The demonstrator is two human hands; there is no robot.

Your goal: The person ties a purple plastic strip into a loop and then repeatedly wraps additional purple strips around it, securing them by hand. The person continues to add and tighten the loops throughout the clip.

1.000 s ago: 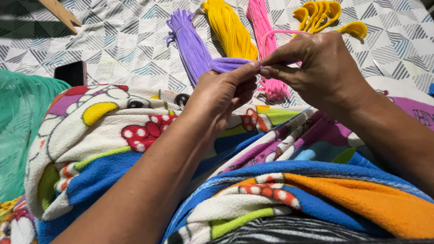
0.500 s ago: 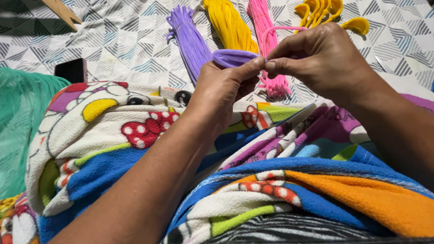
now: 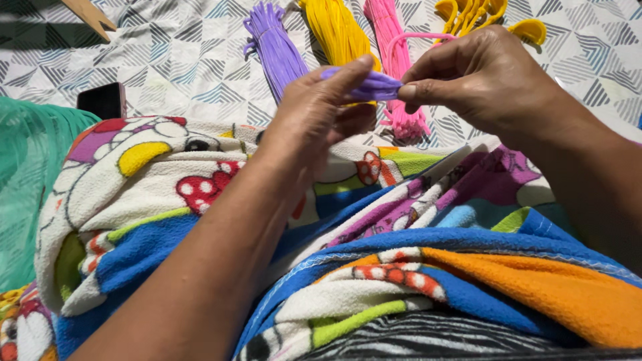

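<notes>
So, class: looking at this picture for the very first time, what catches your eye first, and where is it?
First, the two hands at top centre: the left hand and right hand pinch a folded purple strip bundle between them. Behind lie bright purple, yellow and pink bundles on a patterned sheet. A colourful cartoon blanket fills the foreground.

Both bare forearms come up from the bottom of the view and meet near the top middle. The left hand [image 3: 314,117] is raised with its wrist bent a bit, index finger stretched out long and pointing right, thumb tucked underneath, other fingers loosely curled. The right hand [image 3: 478,80] comes in from the right side, knuckles up, thumb and index fingertip pressed tight together in a pinch. The two hands' fingertips sit just about touching each other, palms facing inward.
</notes>
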